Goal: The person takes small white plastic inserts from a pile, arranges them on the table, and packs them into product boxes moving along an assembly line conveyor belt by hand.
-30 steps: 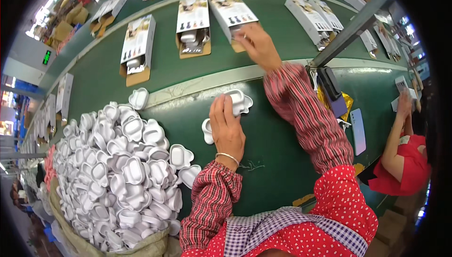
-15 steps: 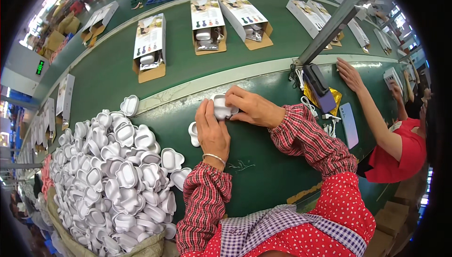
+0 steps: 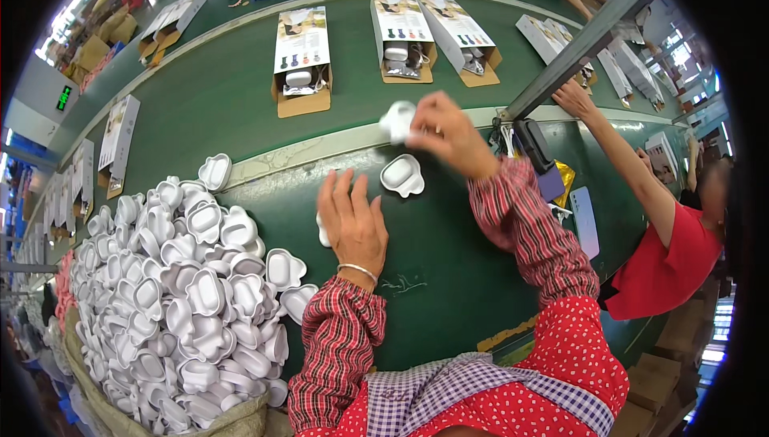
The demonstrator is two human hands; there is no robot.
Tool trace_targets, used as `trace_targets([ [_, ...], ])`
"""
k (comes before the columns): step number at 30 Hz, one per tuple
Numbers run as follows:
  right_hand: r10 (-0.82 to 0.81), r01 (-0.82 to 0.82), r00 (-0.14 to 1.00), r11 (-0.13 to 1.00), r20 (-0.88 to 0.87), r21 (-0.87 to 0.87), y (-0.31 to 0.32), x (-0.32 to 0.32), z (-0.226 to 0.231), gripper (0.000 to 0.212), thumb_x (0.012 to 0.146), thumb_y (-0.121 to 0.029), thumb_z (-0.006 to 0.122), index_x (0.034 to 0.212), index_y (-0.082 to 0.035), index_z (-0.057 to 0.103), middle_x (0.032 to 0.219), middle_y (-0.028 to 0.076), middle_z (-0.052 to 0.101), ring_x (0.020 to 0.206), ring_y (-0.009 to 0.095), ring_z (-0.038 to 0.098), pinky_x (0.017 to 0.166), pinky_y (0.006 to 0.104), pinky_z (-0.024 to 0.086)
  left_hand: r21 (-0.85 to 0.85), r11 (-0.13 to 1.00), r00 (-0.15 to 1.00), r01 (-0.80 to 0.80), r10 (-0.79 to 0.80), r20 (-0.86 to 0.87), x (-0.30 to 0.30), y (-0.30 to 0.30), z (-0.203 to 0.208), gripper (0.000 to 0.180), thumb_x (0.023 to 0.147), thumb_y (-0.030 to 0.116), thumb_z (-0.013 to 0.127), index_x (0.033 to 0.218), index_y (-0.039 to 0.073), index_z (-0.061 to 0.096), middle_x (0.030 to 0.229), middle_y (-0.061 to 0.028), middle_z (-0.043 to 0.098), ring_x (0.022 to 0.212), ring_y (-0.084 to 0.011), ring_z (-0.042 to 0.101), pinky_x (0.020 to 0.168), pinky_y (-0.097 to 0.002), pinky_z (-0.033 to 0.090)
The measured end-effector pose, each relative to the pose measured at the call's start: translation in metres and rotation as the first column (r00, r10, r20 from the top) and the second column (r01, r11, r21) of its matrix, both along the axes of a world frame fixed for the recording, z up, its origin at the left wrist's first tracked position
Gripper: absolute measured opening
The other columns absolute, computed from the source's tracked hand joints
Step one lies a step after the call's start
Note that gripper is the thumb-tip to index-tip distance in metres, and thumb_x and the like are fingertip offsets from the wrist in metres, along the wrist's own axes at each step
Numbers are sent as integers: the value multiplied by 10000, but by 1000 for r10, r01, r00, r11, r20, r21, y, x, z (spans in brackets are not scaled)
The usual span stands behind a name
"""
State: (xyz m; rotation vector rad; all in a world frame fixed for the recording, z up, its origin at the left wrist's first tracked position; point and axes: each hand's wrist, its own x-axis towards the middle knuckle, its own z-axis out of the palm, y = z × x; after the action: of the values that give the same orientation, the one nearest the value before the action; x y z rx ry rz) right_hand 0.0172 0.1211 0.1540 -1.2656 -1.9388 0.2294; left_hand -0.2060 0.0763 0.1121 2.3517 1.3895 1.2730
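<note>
White shallow shell (image 3: 396, 123), outline lobed, slightly blurred, gripped between thumb and fingers of the right hand (image 3: 452, 136); position 12 o'clock of view centre, over the pale rail (image 3: 288, 161) between green bench (image 3: 440, 261) and green belt (image 3: 200, 116). Left hand (image 3: 352, 229): palm down, fingers spread and holding nothing visible; whether it rests on the bench cannot be told. Second shell (image 3: 402, 175) lies hollow side up on the bench at the left hand's 1 to 2 o'clock, apart from both hands. Third shell (image 3: 323, 233), mostly hidden, shows at the left hand's 10 o'clock edge; contact unclear. Large heap of like shells (image 3: 184, 293) at its 8 o'clock. From the right hand, open-ended cartons with contents showing: one (image 3: 456, 28) at 12 o'clock, one (image 3: 399, 24) at 11, one (image 3: 303, 40) at 10. Co-worker's hand (image 3: 575, 100) between 2 and 3 o'clock, well apart. Judgement: step in hand is handling one single shell near the rail; the next move seems to call for a steady pinch, clearance above the rail, and the free hand kept out of the path.
</note>
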Motion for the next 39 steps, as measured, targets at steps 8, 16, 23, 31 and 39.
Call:
trace_targets([
  [8, -529, 529, 826, 847, 196, 55, 118, 78, 3, 230, 747, -191, 742, 853, -4, 661, 977, 212, 561, 830, 331, 613, 758, 407, 500, -41, 984, 981, -175, 170, -91, -16, -1, -5, 427, 788, 190, 713, 1179, 80, 581, 1165, -85, 531, 1088, -304, 473, 902, -433, 347],
  [16, 75, -73, 975, 997, 208, -16, -7, -31, 3, 207, 801, -201, 723, 849, -55, 584, 956, 114, 555, 892, 297, 606, 764, 379, 505, -77, 988, 989, -135, 130, -68, -27, 6, 0, 402, 800, 149, 691, 1172, 62, 564, 1150, -109, 547, 1080, -294, 510, 924, -413, 358],
  [23, 156, -149, 929, 988, 335, -46, -61, -68, 1, 334, 759, -122, 738, 1045, -45, 584, 1056, 103, 547, 914, 285, 587, 754, 362, 519, -98, 995, 1000, -21, 23, 16, -20, 7, -6, 384, 811, 72, 645, 1176, 14, 542, 1163, -135, 528, 1119, -337, 496, 987, -443, 359],
  [31, -91, 61, 948, 993, 304, 105, -13, -23, 7, 57, 873, -72, 586, 924, -50, 598, 872, 120, 567, 802, 310, 601, 669, 384, 496, -98, 994, 993, 49, -37, 115, -9, 2, -4, 363, 793, 27, 661, 1137, 7, 549, 1164, -154, 529, 1098, -353, 513, 947, -429, 417],
  [39, -405, 395, 840, 913, 361, 105, 69, 36, -7, 87, 886, -147, 595, 911, -63, 595, 893, 128, 575, 854, 344, 596, 716, 431, 471, -59, 997, 996, 46, -41, 83, -14, 1, -1, 311, 790, 32, 673, 1085, 5, 580, 1139, -153, 548, 1074, -344, 525, 934, -427, 422],
])
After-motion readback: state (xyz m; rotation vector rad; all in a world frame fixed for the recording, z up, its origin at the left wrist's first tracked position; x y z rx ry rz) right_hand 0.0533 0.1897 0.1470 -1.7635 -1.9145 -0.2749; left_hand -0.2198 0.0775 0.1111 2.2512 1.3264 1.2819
